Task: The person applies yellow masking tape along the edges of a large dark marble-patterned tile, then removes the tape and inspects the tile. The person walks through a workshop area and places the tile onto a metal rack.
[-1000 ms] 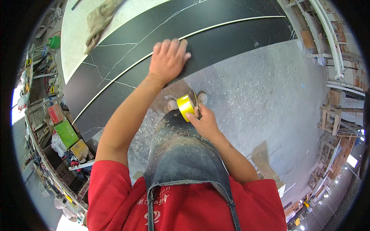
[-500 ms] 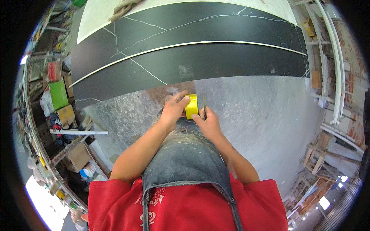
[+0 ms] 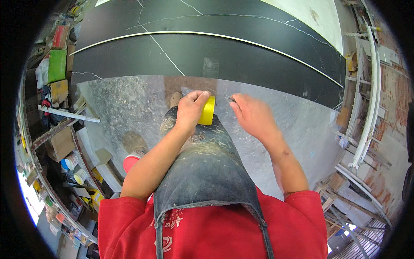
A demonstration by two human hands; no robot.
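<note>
My left hand (image 3: 192, 110) grips a roll of bright yellow tape (image 3: 207, 111) upright in front of the apron, its thumb at the roll's top edge. To the right, apart from the roll, my right hand (image 3: 255, 113) is closed on a thin dark blade-like tool (image 3: 233, 100), mostly hidden by the fingers. A faint thin streak, blurred, runs from its tip toward the left thumb. Beyond both hands lies a long black slab with white veins (image 3: 129, 56), crossed by a narrow white strip (image 3: 185, 32).
A white tub with a red end (image 3: 131, 162) stands on the floor by my left forearm. Boxes, including a green one (image 3: 57, 65), and crowded shelving line the left side. Long white profiles (image 3: 373, 103) lean along the right wall.
My right hand has moved away from the tape roll to the right and turned over with the thin tool. The roll has shifted slightly left and tilted. The view has turned, bringing the tub into sight.
</note>
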